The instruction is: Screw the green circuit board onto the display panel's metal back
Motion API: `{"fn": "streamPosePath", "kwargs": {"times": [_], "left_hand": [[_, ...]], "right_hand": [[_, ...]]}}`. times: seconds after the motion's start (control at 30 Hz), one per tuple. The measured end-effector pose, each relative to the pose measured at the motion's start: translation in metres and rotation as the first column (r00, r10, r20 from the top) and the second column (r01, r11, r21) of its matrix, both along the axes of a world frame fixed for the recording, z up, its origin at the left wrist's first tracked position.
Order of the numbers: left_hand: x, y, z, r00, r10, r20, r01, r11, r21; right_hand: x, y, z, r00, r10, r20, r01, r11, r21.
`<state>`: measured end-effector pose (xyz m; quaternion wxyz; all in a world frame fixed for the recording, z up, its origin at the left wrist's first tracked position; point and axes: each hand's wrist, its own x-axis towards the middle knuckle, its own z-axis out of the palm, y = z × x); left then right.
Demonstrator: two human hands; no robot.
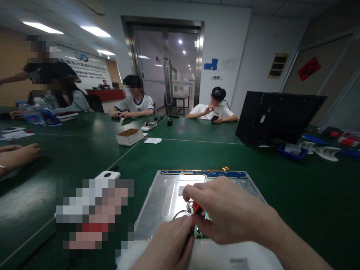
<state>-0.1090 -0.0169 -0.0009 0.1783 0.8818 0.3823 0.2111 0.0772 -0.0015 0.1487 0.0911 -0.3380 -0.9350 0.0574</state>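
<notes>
In front of me lies a flat silver metal panel [153, 204], like the back of a display, with a narrow blue circuit strip [197, 173] along its far edge. My right hand [233, 210] is closed around a red-and-black screwdriver handle [197, 208]; its shaft is hidden. Below that handle, part of a green circuit board [200, 233] shows on the panel. My left hand [171, 240] rests at the board's left side, fingertips pressed together close to the screwdriver. What they pinch is hidden. A thin dark cable [181, 213] curves beside them.
White padding [219, 253] lies at the panel's near side. A white device [108, 175], partly pixelated, is on the left. Further off are an open box [129, 137], a black monitor [278, 118] and a blue tray [293, 150]. Several people sit around the green table [197, 150].
</notes>
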Motion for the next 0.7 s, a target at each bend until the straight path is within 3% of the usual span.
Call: {"fn": "streamPosePath", "kwargs": {"times": [0.27,0.7], "left_hand": [[0.0006,-0.0003,0.0045,1.0,-0.001,-0.018,0.001,1.0,0.003],[-0.0003,0.0025,0.0002,1.0,0.0,-0.023,0.0,1.0,-0.003]], "right_hand": [[0.0003,0.0048,-0.0054,0.999,-0.026,0.024,0.026,1.0,-0.001],[0.0008,0.0006,0.0003,1.0,-0.017,0.013,0.017,0.999,-0.03]]}}
